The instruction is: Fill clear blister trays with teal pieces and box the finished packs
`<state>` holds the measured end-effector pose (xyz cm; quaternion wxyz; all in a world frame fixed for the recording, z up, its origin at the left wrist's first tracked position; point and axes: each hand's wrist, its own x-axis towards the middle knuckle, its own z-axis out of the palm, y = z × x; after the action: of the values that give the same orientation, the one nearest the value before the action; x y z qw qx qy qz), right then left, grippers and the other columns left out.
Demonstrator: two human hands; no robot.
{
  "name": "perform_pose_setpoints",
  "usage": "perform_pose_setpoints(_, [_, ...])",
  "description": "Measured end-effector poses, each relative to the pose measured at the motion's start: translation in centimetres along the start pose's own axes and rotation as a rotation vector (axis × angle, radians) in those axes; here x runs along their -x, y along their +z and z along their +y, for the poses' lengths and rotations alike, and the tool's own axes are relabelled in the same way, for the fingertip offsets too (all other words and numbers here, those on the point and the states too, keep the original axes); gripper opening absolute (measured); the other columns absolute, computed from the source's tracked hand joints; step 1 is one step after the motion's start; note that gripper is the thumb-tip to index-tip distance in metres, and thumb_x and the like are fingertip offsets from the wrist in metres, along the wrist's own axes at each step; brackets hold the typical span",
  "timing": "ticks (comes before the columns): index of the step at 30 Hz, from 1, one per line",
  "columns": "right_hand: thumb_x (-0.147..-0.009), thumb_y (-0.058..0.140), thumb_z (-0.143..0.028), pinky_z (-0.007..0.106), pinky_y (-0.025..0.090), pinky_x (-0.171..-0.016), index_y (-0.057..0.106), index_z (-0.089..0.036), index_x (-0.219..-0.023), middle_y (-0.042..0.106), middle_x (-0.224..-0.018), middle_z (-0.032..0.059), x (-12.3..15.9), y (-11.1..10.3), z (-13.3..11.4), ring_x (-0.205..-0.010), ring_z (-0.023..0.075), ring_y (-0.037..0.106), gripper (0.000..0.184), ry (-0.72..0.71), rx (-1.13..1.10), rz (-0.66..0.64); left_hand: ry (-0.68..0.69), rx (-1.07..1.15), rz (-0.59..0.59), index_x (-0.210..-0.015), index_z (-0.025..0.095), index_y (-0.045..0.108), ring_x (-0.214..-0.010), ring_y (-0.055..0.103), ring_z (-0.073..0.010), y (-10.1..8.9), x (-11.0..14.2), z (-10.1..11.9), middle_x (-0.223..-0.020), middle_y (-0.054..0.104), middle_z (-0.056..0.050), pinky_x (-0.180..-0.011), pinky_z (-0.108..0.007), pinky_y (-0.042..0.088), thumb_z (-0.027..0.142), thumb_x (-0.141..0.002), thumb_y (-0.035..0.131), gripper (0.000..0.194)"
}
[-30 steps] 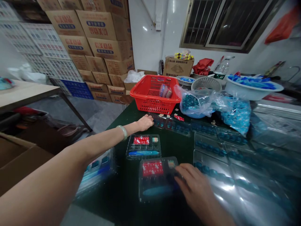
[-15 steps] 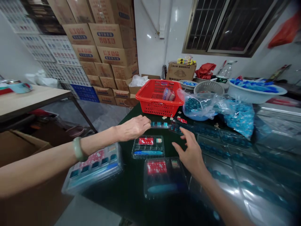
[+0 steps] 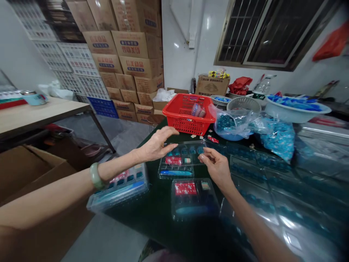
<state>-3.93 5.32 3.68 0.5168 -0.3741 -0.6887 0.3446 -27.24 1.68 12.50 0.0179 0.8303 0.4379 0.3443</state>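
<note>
Green tabletop [image 3: 152,214], held tray [image 3: 192,150], long axis crosswise

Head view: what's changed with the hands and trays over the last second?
The right hand has left the near packed tray, moved forward and now pinches a clear tray with blue pieces. That tray has come nearer, overlapping the far packed tray in view. The left hand has opened; contact is unclear. The far tray and red basket stayed put.

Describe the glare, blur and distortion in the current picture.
Head view: white glare streaks the clear trays on the right; head view: the tray at lower centre looks smeared, the red basket crisper; head view: stacked cartons lean, likely lens distortion.
</note>
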Motion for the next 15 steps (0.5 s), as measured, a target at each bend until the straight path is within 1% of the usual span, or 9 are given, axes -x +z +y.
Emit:
perform_pose_setpoints(2, [-0.077,0.058,-0.033,0.031,0.05,-0.068,0.06,-0.017,-0.101,0.067,-0.079,0.0045,0.0,0.1,-0.6,-0.071,0.0171,0.063,0.029,-0.028,0.061,0.138,-0.213,0.102,0.306,-0.115,0.016,0.044,-0.107,0.045,-0.0229,0.3,0.1,0.6,-0.116,0.048,-0.011,-0.09,-0.039,0.038,0.032,-0.074,0.063,0.048])
perform_pose_setpoints(3, [-0.077,0.058,-0.032,0.03,0.05,-0.067,0.06,-0.017,-0.102,0.067,-0.08,0.0048,0.0,0.2,-1.0,-0.07,0.0166,0.062,0.03,-0.054,0.109,0.213,-0.366,0.229,0.421,-0.114,0.015,0.044,-0.106,0.046,-0.0236,0.4,0.2,1.1,-0.115,0.048,-0.012,-0.087,-0.039,0.039,0.037,-0.071,0.066,0.053])
perform_pose_setpoints(4, [-0.078,0.057,-0.031,0.029,0.05,-0.066,0.06,-0.017,-0.103,0.067,-0.081,0.005,0.0,0.4,-1.6,-0.07,0.016,0.062,0.029,-0.09,0.159,0.284,-0.535,0.406,0.483,-0.112,0.015,0.046,-0.103,0.048,-0.0244,0.5,0.3,1.7,-0.112,0.049,-0.012,-0.084,-0.039,0.041,0.043,-0.07,0.066,0.055])
perform_pose_setpoints(6, [-0.079,0.055,-0.029,0.028,0.049,-0.064,0.06,-0.018,-0.104,0.066,-0.083,0.0049,0.1,1.0,-2.8,-0.068,0.0148,0.06,0.028,-0.196,0.254,0.389,-0.839,0.847,0.441,-0.105,0.013,0.047,-0.097,0.052,-0.0259,0.7,0.8,3.0,-0.106,0.051,-0.014,-0.078,-0.039,0.044,0.054,-0.068,0.064,0.058])
perform_pose_setpoints(8, [-0.08,0.054,-0.025,0.027,0.048,-0.064,0.06,-0.018,-0.104,0.066,-0.083,0.0045,0.5,1.8,-4.2,-0.068,0.0143,0.059,0.025,-0.338,0.316,0.423,-0.983,1.239,0.288,-0.104,0.013,0.045,-0.093,0.054,-0.0275,1.1,1.3,4.3,-0.102,0.052,-0.016,-0.076,-0.04,0.044,0.063,-0.068,0.057,0.063])
perform_pose_setpoints(9, [-0.081,0.054,-0.023,0.027,0.048,-0.065,0.06,-0.018,-0.104,0.066,-0.083,0.0046,0.7,2.3,-4.8,-0.07,0.0147,0.059,0.024,-0.403,0.335,0.403,-0.979,1.376,0.216,-0.106,0.014,0.044,-0.093,0.055,-0.0281,1.3,1.5,4.7,-0.102,0.052,-0.016,-0.076,-0.041,0.044,0.067,-0.069,0.052,0.066])
perform_pose_setpoints(11, [-0.082,0.051,-0.021,0.03,0.049,-0.069,0.059,-0.018,-0.104,0.065,-0.084,0.0055,1.3,3.2,-5.7,-0.075,0.0162,0.06,0.024,-0.494,0.357,0.315,-0.846,1.528,0.129,-0.114,0.016,0.039,-0.094,0.055,-0.0288,1.8,1.8,5.4,-0.104,0.053,-0.016,-0.077,-0.043,0.043,0.073,-0.072,0.039,0.07])
perform_pose_setpoints(13, [-0.084,0.047,-0.021,0.032,0.048,-0.073,0.058,-0.019,-0.106,0.065,-0.085,0.0065,1.8,3.9,-6.4,-0.08,0.0176,0.06,0.025,-0.517,0.359,0.224,-0.687,1.508,0.092,-0.121,0.018,0.034,-0.097,0.054,-0.0297,2.1,1.9,5.6,-0.107,0.053,-0.016,-0.077,-0.045,0.043,0.074,-0.076,0.022,0.074])
perform_pose_setpoints(15, [-0.085,0.045,-0.02,0.033,0.049,-0.074,0.058,-0.02,-0.106,0.065,-0.088,0.0063,2.1,4.4,-6.8,-0.081,0.0178,0.06,0.025,-0.511,0.337,0.177,-0.629,1.336,0.087,-0.129,0.017,0.025,-0.1,0.052,-0.031,2.1,1.8,5.4,-0.113,0.051,-0.017,-0.076,-0.046,0.042,0.073,-0.076,0.007,0.078])
